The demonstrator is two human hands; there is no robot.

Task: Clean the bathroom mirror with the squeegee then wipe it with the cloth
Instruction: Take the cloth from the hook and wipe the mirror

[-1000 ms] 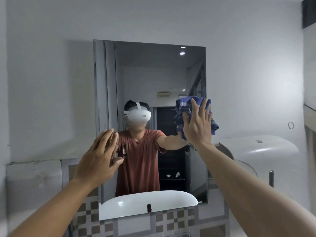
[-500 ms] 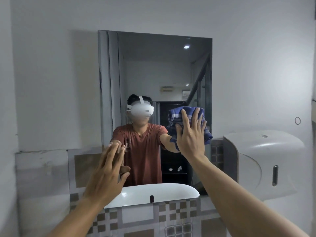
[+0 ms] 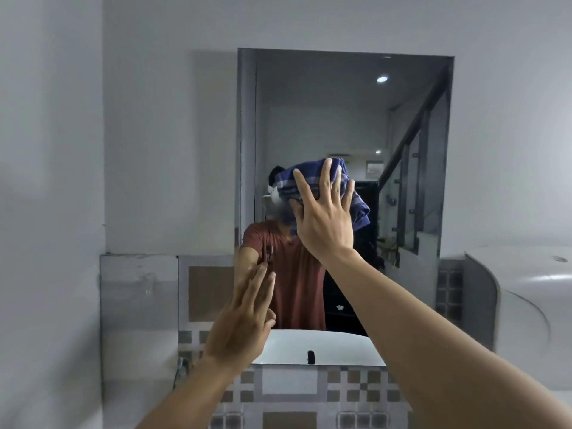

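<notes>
Now one blue cloth (image 3: 312,184), flat under the splayed right hand (image 3: 325,224), has slid leftward across the one mirror (image 3: 340,119). The left hand (image 3: 244,323) hovers open, empty.

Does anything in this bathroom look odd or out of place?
Nothing stands out. The right hand presses a blue cloth flat on the mirror; the left hand rests open at its lower left edge.

blue plaid cloth (image 3: 312,181), grey-brown checkered tiles (image 3: 356,382), white wall (image 3: 170,119)
</notes>
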